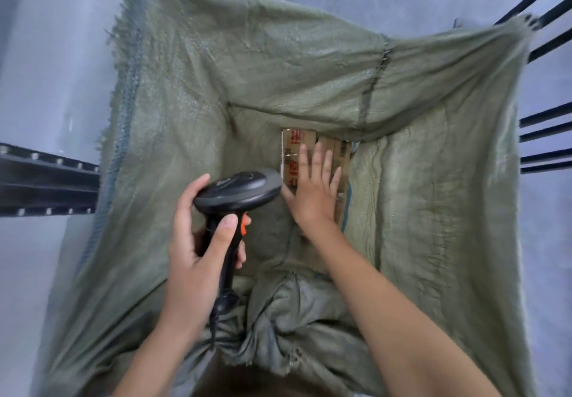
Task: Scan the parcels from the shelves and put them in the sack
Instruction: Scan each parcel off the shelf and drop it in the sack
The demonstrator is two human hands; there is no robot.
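- The right hand (312,192), fingers straight and spread, holds nothing above the cardboard parcels (298,149) at the frame's centre, deep in the sack (192,93).
- The left hand (198,242) grips the scanner (238,192).
- Judgement: the hand should lift straight out, clear of the sack's folds.

One camera, worn on my head, looks steeply down into the open mouth of the green sack (309,65), close enough that the sack fills most of the wide-angle frame. My forearms enter from the bottom edge and reach toward the sack's floor. Dark shelf rails (46,180) bend at the frame's left and right edges, beside the sack.
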